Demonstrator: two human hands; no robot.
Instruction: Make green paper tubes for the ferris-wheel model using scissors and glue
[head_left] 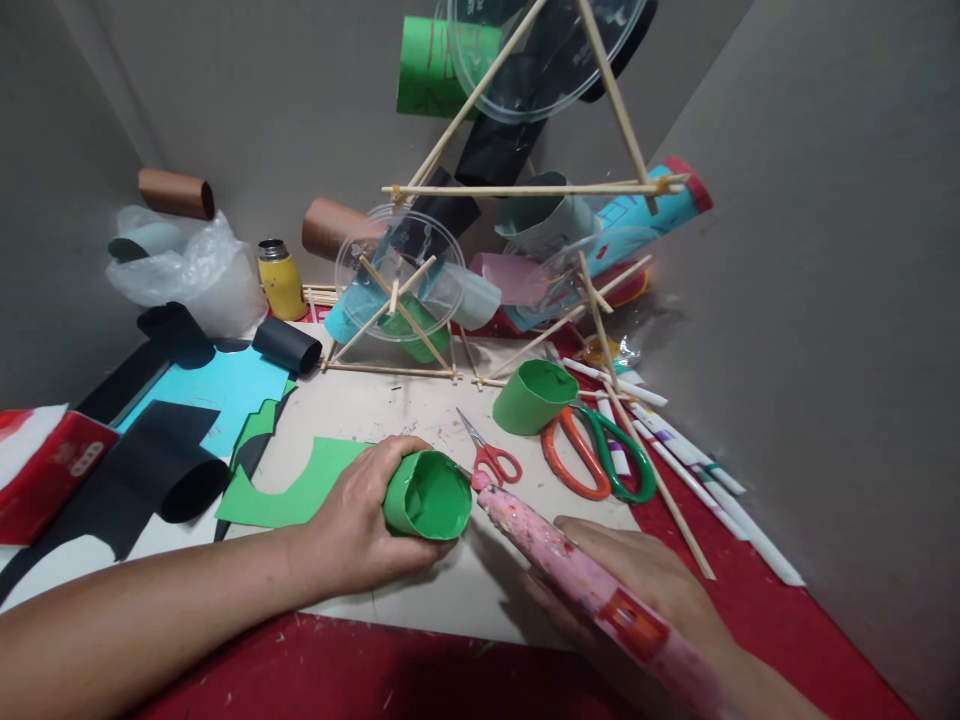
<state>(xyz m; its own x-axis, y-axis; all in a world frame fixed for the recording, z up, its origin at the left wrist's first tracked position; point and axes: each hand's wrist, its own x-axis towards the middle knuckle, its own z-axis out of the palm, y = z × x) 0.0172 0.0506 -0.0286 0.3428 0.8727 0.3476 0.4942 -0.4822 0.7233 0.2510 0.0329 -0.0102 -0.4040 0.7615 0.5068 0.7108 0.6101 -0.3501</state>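
My left hand (367, 515) is wrapped round a green paper tube (401, 500), its open end facing up and toward me. In my right hand (637, 565) is a pink glue gun (551, 550) with an orange switch. The glue gun's tip points at the tube's right rim; I cannot tell whether they touch. A second green paper tube (525, 400) stands beyond, beside small red-handled scissors (495, 464) and larger scissors with orange and green handles (637, 475). A cut green paper sheet (274, 495) lies left of my left hand.
Stick frames with clear plastic discs (397, 275) and paper tubes stand at the back, rising high. Rolled paper sticks (712, 490) lie along the right. Black paper (150, 460), blue paper (217, 395), a yellow bottle (281, 280) and a plastic bag (210, 285) are at left.
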